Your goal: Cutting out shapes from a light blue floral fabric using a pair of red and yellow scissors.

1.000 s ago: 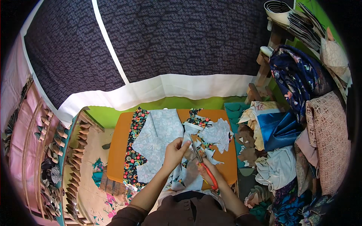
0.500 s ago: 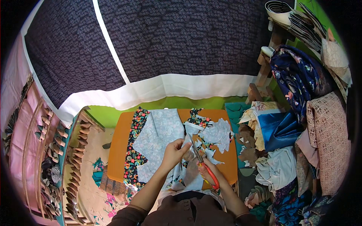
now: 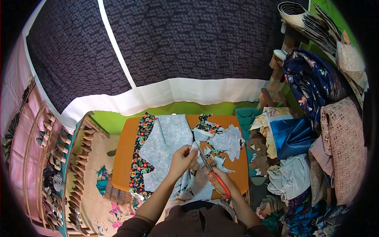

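Note:
My left hand (image 3: pixel 182 161) is closed in a pinch on a small pale cloth piece (image 3: pixel 196 145) over the middle of the orange table (image 3: pixel 123 158). My right hand (image 3: pixel 218 179) grips scissors (image 3: pixel 224 188) by their red-orange handles, the metal blades angled up and left toward the pinched piece. Whether the blades touch the cloth is hard to tell. Beneath my left hand a large pale fabric (image 3: pixel 169 128), its reverse side up, spreads out. Its dark floral side (image 3: pixel 143 130) shows along the left. Beyond the scissors lie cut-out fabric scraps (image 3: pixel 228 141) with ragged edges.
Folded and rumpled fabrics, blue satin (image 3: pixel 293 136) and white cloth (image 3: pixel 290 175) among them, pile up on the right. Shelves at the left hold rows of wooden shoe lasts (image 3: pixel 81 162). A dark patterned cloth (image 3: pixel 189 43) hangs beyond the table. Coloured scraps (image 3: pixel 115 211) litter the floor.
The scissors and my right hand have shifted slightly down and to the right. My left hand has stayed almost in place, still pinching the pale piece.

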`<control>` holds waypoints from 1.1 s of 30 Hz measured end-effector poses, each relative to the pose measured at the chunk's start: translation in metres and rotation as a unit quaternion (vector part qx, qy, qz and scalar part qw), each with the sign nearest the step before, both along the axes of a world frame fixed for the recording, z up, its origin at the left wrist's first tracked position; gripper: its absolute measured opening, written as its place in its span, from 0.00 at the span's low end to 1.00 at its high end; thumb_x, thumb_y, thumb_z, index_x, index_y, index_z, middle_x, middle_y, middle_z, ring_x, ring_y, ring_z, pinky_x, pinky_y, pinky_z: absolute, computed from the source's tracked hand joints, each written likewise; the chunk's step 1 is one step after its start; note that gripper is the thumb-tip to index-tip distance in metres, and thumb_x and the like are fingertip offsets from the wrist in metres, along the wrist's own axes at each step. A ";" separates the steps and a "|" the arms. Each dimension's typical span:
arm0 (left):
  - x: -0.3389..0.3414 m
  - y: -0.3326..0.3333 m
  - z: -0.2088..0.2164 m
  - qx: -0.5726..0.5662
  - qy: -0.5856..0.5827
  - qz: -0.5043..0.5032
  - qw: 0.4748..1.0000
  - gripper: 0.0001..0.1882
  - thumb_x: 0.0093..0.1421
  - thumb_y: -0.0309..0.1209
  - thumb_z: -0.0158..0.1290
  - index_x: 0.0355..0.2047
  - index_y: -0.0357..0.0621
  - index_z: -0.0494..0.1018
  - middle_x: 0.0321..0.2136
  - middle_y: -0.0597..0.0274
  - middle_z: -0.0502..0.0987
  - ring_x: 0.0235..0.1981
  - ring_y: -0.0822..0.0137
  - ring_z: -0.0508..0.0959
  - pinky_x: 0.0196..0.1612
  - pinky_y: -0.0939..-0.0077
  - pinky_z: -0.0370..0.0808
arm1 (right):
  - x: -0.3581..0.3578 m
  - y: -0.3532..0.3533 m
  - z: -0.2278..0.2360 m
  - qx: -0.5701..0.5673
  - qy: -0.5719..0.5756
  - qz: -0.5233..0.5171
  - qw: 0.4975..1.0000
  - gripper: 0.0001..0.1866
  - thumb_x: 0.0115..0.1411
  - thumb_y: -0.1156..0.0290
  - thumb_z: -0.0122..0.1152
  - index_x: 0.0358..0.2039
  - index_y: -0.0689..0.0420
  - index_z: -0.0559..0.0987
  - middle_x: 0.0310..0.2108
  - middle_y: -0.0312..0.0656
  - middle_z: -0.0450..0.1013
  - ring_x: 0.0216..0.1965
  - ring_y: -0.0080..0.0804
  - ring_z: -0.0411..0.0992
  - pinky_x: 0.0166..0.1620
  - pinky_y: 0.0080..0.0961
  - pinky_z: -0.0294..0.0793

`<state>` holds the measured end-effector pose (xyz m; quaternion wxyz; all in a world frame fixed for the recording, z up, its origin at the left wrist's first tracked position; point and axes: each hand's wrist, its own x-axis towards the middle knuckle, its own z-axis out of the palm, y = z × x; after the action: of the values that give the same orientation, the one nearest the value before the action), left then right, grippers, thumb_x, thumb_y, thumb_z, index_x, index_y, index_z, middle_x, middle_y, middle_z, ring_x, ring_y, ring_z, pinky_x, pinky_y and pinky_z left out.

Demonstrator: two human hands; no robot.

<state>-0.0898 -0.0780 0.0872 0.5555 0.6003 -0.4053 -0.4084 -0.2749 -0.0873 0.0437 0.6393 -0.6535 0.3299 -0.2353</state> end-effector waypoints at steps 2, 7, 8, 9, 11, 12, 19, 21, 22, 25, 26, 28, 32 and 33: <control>0.001 -0.001 -0.005 -0.010 0.028 0.017 0.999 0.10 0.55 0.32 0.50 0.23 0.37 0.69 0.13 0.72 0.66 0.15 0.83 0.62 0.18 0.87 0.58 | 0.001 0.000 0.004 -0.008 0.009 0.005 1.000 0.21 0.57 0.52 0.47 0.37 0.59 0.68 0.22 0.38 0.67 0.25 0.22 0.65 0.31 0.19 0.65; 0.001 0.001 -0.007 -0.014 -0.010 -0.035 0.999 0.09 0.55 0.31 0.50 0.27 0.36 0.70 0.15 0.71 0.69 0.16 0.83 0.64 0.18 0.87 0.59 | 0.003 0.003 0.000 -0.001 -0.026 0.011 1.000 0.19 0.57 0.58 0.49 0.38 0.62 0.65 0.25 0.39 0.67 0.27 0.24 0.67 0.32 0.20 0.67; 0.000 0.002 -0.004 -0.015 -0.010 -0.035 0.999 0.09 0.55 0.31 0.50 0.27 0.36 0.70 0.15 0.71 0.69 0.16 0.83 0.64 0.18 0.87 0.59 | 0.003 0.003 0.000 -0.002 -0.026 0.011 1.000 0.19 0.57 0.58 0.49 0.38 0.62 0.65 0.25 0.39 0.67 0.27 0.24 0.67 0.32 0.20 0.67; -0.001 0.002 0.000 -0.003 0.003 -0.032 0.999 0.10 0.55 0.31 0.50 0.27 0.35 0.70 0.15 0.71 0.69 0.17 0.83 0.64 0.19 0.87 0.60 | 0.003 0.003 0.000 0.003 -0.019 0.010 1.000 0.19 0.57 0.58 0.49 0.38 0.62 0.65 0.25 0.39 0.67 0.28 0.24 0.67 0.33 0.20 0.67; -0.001 0.003 0.003 0.008 0.016 -0.029 0.999 0.10 0.55 0.32 0.50 0.27 0.35 0.70 0.15 0.71 0.69 0.17 0.83 0.65 0.20 0.87 0.61 | 0.004 0.004 0.000 0.006 -0.012 0.009 1.000 0.19 0.57 0.59 0.49 0.38 0.63 0.65 0.26 0.40 0.67 0.28 0.24 0.67 0.33 0.20 0.67; 0.000 0.003 0.002 0.003 0.013 -0.028 1.000 0.10 0.55 0.32 0.50 0.27 0.35 0.71 0.16 0.70 0.69 0.17 0.83 0.65 0.20 0.87 0.62 | 0.004 0.004 -0.003 0.021 -0.018 0.004 1.000 0.19 0.57 0.58 0.48 0.38 0.63 0.65 0.26 0.40 0.67 0.28 0.24 0.67 0.33 0.20 0.67; 0.007 0.003 -0.002 0.023 0.009 -0.045 0.999 0.09 0.54 0.31 0.51 0.27 0.35 0.71 0.17 0.71 0.70 0.18 0.83 0.65 0.20 0.88 0.62 | 0.007 0.006 0.005 0.062 -0.068 0.029 0.995 0.28 0.52 0.41 0.43 0.37 0.56 0.63 0.20 0.28 0.57 0.19 0.14 0.54 0.21 0.12 0.54; 0.006 0.005 0.002 0.036 0.026 -0.061 0.997 0.09 0.54 0.31 0.51 0.27 0.35 0.71 0.17 0.71 0.70 0.18 0.83 0.64 0.21 0.88 0.61 | 0.005 0.005 -0.004 0.039 -0.051 0.015 0.998 0.24 0.55 0.48 0.45 0.37 0.58 0.65 0.23 0.34 0.62 0.24 0.19 0.60 0.27 0.16 0.60; 0.005 0.005 0.003 0.050 0.044 -0.078 0.995 0.09 0.54 0.30 0.51 0.27 0.35 0.71 0.17 0.72 0.70 0.18 0.83 0.64 0.21 0.88 0.61 | 0.004 0.004 -0.006 0.018 -0.033 0.002 0.999 0.19 0.58 0.55 0.46 0.37 0.60 0.67 0.25 0.40 0.68 0.28 0.25 0.67 0.33 0.21 0.67; 0.009 0.006 0.001 0.044 0.028 -0.084 0.995 0.09 0.53 0.30 0.52 0.26 0.36 0.72 0.17 0.73 0.69 0.18 0.83 0.63 0.21 0.88 0.60 | 0.003 0.003 -0.002 0.009 -0.018 0.010 1.000 0.20 0.57 0.54 0.47 0.36 0.60 0.68 0.25 0.39 0.68 0.28 0.25 0.67 0.33 0.21 0.67; 0.011 0.007 0.001 0.044 0.028 -0.083 0.995 0.09 0.53 0.30 0.52 0.26 0.36 0.72 0.17 0.73 0.69 0.18 0.83 0.63 0.21 0.88 0.60 | 0.003 0.004 0.002 0.009 -0.018 0.011 1.000 0.20 0.57 0.54 0.47 0.36 0.60 0.68 0.25 0.39 0.68 0.28 0.25 0.67 0.33 0.21 0.67; 0.014 0.007 0.001 0.063 0.013 -0.084 0.994 0.09 0.52 0.31 0.52 0.25 0.36 0.72 0.17 0.73 0.69 0.19 0.84 0.63 0.21 0.88 0.60 | 0.003 0.005 0.011 0.056 -0.056 0.035 0.996 0.28 0.51 0.41 0.45 0.36 0.56 0.64 0.19 0.29 0.57 0.19 0.14 0.55 0.21 0.11 0.54; 0.014 0.008 0.008 0.068 0.015 -0.082 0.994 0.08 0.53 0.31 0.52 0.25 0.36 0.72 0.17 0.73 0.69 0.18 0.83 0.63 0.21 0.88 0.60 | 0.005 0.005 0.008 0.051 -0.063 0.037 0.996 0.28 0.52 0.41 0.46 0.36 0.57 0.65 0.18 0.30 0.57 0.18 0.14 0.55 0.21 0.11 0.55; 0.015 0.008 0.011 0.081 0.005 -0.103 0.991 0.08 0.53 0.30 0.52 0.24 0.37 0.72 0.16 0.73 0.69 0.18 0.83 0.63 0.20 0.88 0.60 | 0.004 0.006 0.011 0.021 -0.051 0.032 0.998 0.28 0.52 0.42 0.46 0.36 0.57 0.65 0.18 0.30 0.58 0.18 0.14 0.55 0.21 0.12 0.55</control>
<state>-0.0751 -0.0696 0.0987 0.4619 0.5965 -0.4278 -0.4978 -0.2710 -0.0815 0.0542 0.6761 -0.6375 0.2806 -0.2404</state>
